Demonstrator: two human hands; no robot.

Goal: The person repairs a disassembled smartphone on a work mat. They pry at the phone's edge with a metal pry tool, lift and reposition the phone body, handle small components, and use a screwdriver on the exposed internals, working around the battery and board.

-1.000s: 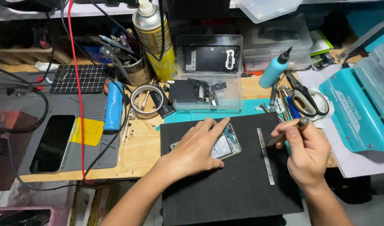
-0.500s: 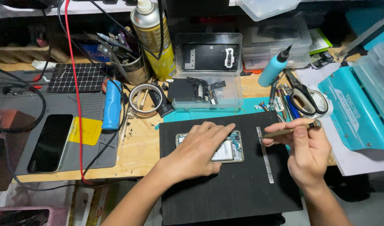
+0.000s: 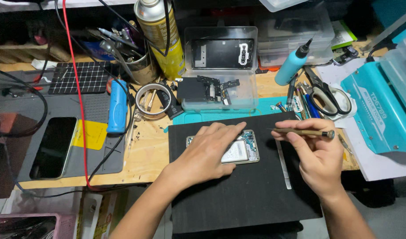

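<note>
While the black work mat [image 3: 242, 194] lies nearest, at the front edge of the wooden bench [image 3: 145, 155], both hands work over it. The left hand [image 3: 207, 155] lies flat and open, palm down, fingers spread across an opened phone [image 3: 245, 148] whose back is off, so that a pale battery and green circuit parts show at its right end. That phone sits lengthwise on the upper part of the mat, pinned under the fingers. Just to its right, the right hand [image 3: 315, 155] is closed in a pinch on a slim brass-coloured screwdriver [image 3: 302, 132], held level above the mat with its thin tip pointing left toward the phone and apart from it. A narrow steel ruler [image 3: 284, 166] lies on the mat between the two hands, partly under the right one.

Left of the mat, a grey repair pad [image 3: 103, 155] carries a dark phone [image 3: 54, 148], a yellow card [image 3: 92, 135] and a blue cylinder [image 3: 118, 106]. A red cable [image 3: 77, 102] runs across it. Beyond the mat, a roll of tape [image 3: 152, 101] sits beside a clear plastic tray [image 3: 220, 66] holding black phone parts. Right of that stand a light-blue squeeze bottle [image 3: 292, 64], scissors [image 3: 329, 97] and a teal case [image 3: 380, 110]. Farthest back, a yellow spray can [image 3: 161, 37] rises next to a tin of tools [image 3: 136, 62].
</note>
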